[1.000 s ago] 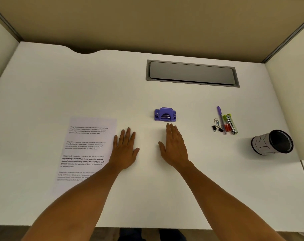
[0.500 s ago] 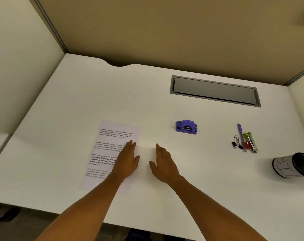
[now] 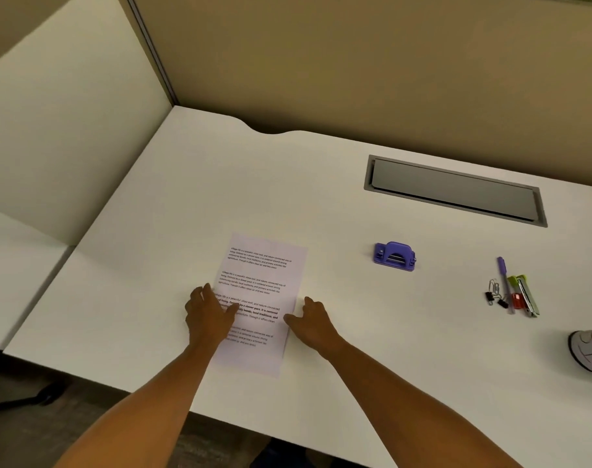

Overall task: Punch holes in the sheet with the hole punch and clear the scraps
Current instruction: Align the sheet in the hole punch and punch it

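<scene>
A printed white sheet (image 3: 259, 285) lies flat on the white desk (image 3: 152, 265), near its front edge. My left hand (image 3: 208, 314) rests on the sheet's left edge, fingers spread, thumb over the text. At the sheet's right edge sits my right hand (image 3: 310, 322), fingers curled, thumb touching the paper's border. Neither hand lifts anything. The purple hole punch (image 3: 394, 256) stands alone on the desk, to the right of the sheet and beyond my right hand.
Pens, a highlighter, paper clips and binder clips (image 3: 512, 293) lie in a cluster at the right. A tipped white cup (image 3: 590, 349) lies at the right edge. A grey cable hatch (image 3: 457, 190) is set into the back. Partition walls close off the left and back.
Both hands have slid left from the bare desk onto the sheet, the left across to its left edge, the right to its right edge. The view has turned left too.
</scene>
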